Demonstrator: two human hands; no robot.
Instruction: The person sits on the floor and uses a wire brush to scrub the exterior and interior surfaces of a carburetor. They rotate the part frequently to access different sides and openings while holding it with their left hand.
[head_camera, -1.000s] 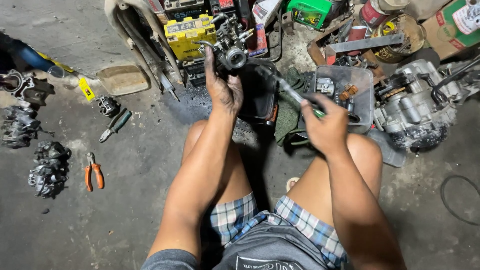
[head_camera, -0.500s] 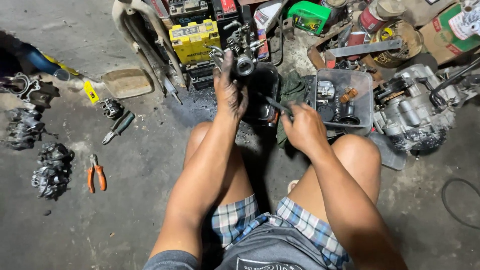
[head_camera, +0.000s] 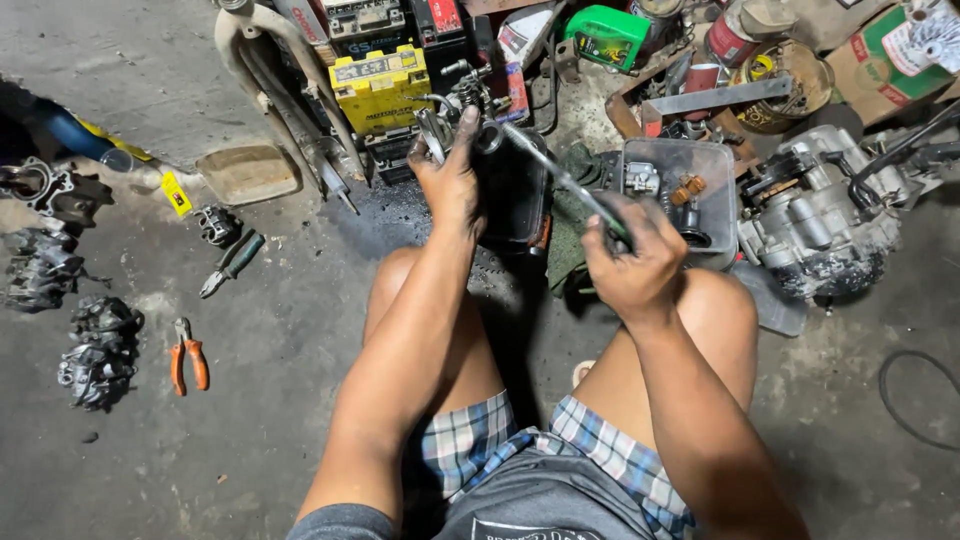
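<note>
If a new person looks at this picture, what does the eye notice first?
First, the two greasy hands at centre: the left hand grips a small metal engine part, and the right hand drives a screwdriver into it. Next, the yellow battery behind, then the orange pliers on the floor at left.

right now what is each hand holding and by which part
The left hand grips a small greasy metal engine part around its lower body. The right hand is closed round the handle end of a long thin metal tool, its tip at the part.
</note>
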